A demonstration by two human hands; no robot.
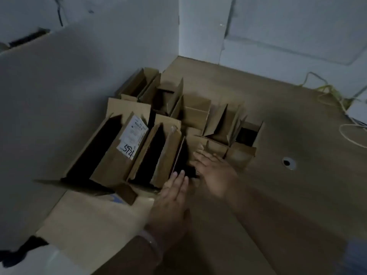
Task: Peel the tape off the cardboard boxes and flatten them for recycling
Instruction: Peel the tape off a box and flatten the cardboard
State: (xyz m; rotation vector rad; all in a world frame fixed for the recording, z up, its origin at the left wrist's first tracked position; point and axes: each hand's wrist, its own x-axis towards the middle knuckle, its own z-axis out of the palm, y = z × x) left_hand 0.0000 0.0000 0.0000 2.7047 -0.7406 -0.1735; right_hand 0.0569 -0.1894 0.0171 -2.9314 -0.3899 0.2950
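A: Hands?
B: L hand (172,193) & R hand (214,171) both flat, gripping nothing, at boxes (111,165) on floor (258,96), left edge.
A: Tip?
B: Check seams for tape 1st, then press evenly.

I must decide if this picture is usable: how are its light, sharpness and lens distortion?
Head view: dim, bluish light, no glare; the insides of the cardboard boxes are black shadow. Head view: soft overall, the left hand and right hand slightly smeared, the print on the white label unreadable. Head view: the wide lens makes lines on the wall lean near the edges.
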